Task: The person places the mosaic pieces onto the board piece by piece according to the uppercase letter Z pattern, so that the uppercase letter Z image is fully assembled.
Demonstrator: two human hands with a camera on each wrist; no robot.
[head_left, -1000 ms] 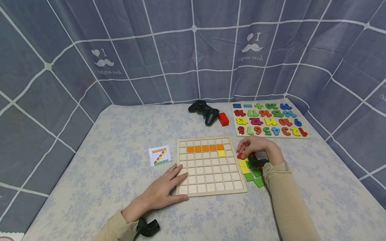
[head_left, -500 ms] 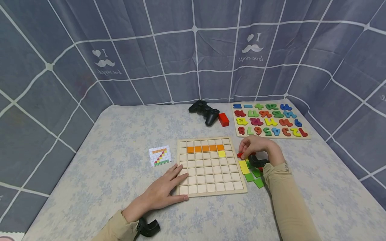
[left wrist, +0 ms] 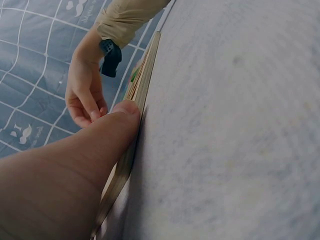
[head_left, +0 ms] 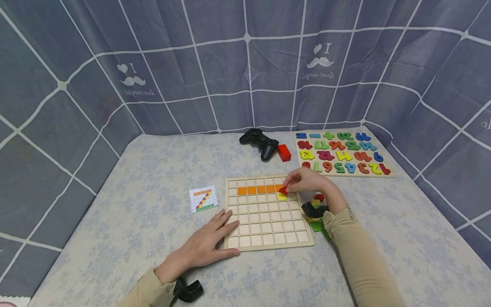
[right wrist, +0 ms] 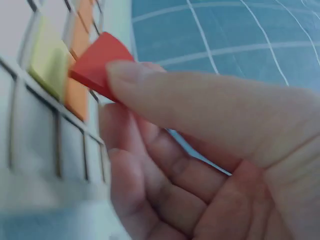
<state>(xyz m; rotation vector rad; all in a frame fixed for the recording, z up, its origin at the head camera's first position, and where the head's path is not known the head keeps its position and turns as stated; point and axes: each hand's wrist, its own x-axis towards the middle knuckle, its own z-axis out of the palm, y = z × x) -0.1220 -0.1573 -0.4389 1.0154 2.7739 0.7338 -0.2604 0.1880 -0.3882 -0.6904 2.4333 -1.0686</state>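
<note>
My right hand (head_left: 307, 180) pinches a red tile with one curved edge (right wrist: 102, 65) between thumb and finger. It holds the tile just over the yellow square tile (head_left: 281, 196) on the wooden grid board (head_left: 268, 248), by the right end of a row of orange tiles (head_left: 261, 189). In the right wrist view the red tile is tilted and apart from the board. My left hand (head_left: 207, 241) rests on the board's lower left edge with fingers spread. Its thumb (left wrist: 117, 125) lies along the near edge.
A printed pattern card (head_left: 203, 198) lies left of the board. Loose green tiles (head_left: 316, 226) and other tiles sit at its right, partly under my right wrist. Behind are a black game controller (head_left: 260, 143), a red block (head_left: 284, 152) and a number puzzle board (head_left: 345, 174).
My right hand has picked up the red tile from the loose pile and carried it left over the board. My left hand has stayed in place.
</note>
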